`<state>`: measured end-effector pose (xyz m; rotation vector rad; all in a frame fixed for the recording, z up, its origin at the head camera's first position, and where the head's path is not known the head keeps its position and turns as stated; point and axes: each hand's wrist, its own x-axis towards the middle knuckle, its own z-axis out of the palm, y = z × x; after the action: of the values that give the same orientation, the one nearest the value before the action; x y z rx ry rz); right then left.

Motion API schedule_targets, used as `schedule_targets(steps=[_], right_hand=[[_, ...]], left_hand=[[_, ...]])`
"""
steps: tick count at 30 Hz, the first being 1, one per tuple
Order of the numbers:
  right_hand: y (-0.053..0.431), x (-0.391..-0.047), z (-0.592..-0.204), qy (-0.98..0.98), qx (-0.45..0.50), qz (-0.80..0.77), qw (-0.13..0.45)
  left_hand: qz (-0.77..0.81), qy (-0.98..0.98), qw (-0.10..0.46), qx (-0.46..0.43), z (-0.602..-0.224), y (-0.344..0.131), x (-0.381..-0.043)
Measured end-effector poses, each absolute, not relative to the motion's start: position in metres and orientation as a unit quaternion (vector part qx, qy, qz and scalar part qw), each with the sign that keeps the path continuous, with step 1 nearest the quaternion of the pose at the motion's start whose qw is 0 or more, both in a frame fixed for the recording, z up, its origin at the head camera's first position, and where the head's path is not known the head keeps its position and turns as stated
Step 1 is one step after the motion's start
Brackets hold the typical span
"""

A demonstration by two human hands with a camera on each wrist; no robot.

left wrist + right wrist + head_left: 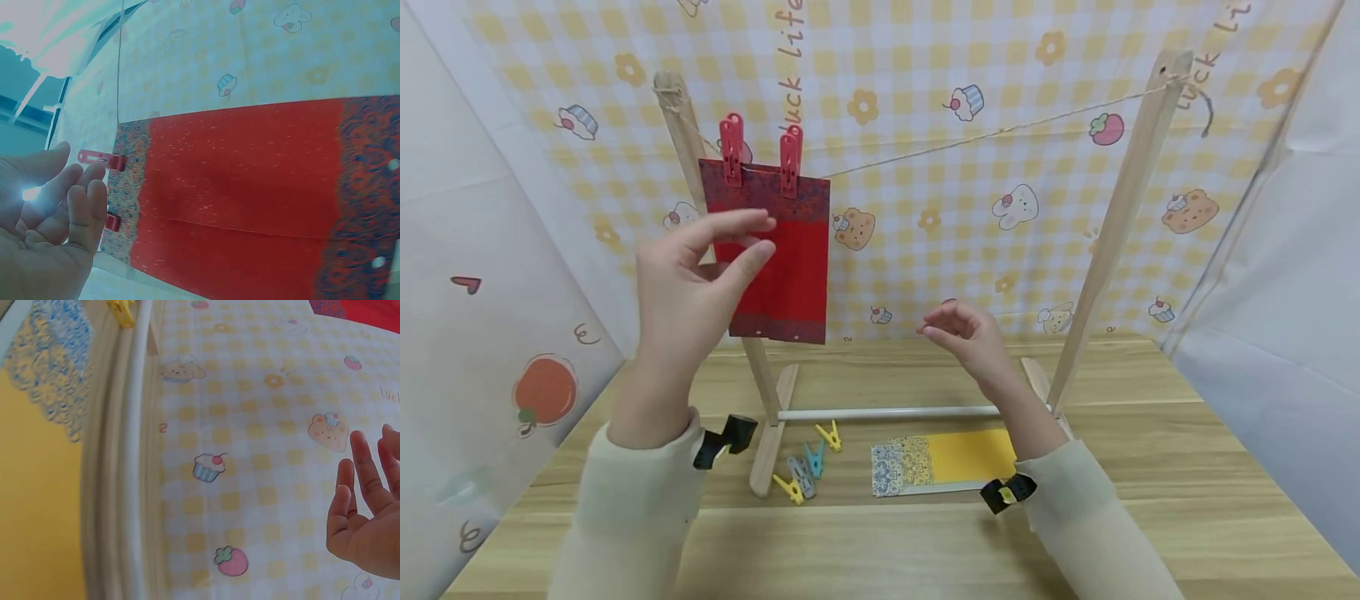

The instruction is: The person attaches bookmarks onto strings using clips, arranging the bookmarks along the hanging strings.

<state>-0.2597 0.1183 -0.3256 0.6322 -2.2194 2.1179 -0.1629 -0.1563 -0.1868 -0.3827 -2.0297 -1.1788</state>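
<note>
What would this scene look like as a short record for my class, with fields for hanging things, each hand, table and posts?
Hanging: red paper, clipped to string by two red pegs
Left hand: raised near red paper, holding nothing
Right hand: raised, holding nothing
Table: yellow paper; yellow, blue and grey pegs
Posts: wooden, two

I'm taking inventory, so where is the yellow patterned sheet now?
In the head view, the yellow patterned sheet lies on the wooden table, slightly right of centre, in front of the white rod and right of the teal clip.
</note>
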Motion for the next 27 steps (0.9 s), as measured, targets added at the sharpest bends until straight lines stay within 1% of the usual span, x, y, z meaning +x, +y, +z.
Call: schedule_targets(steps=[9,17,21,27], right_hand=[[0.139,-0.255,-0.355,-0.775,0.179,0.605,-0.025],[0.151,-0.248,-0.374,-0.814,0.177,0.550,-0.055],[0.154,-0.244,-0.384,-0.820,0.177,0.538,-0.085],[0.157,-0.240,-0.394,-0.824,0.210,0.514,-0.109]], left_hand=[[-0.492,-0.789,0.345,-0.126,-0.234,-0.163,-0.158],[-0.494,-0.808,0.310,-0.082,-0.279,-0.171,-0.157],[-0.495,-0.820,0.278,-0.074,-0.299,-0.175,-0.161],[-0.497,-0.842,0.201,-0.057,-0.324,-0.181,-0.168]])
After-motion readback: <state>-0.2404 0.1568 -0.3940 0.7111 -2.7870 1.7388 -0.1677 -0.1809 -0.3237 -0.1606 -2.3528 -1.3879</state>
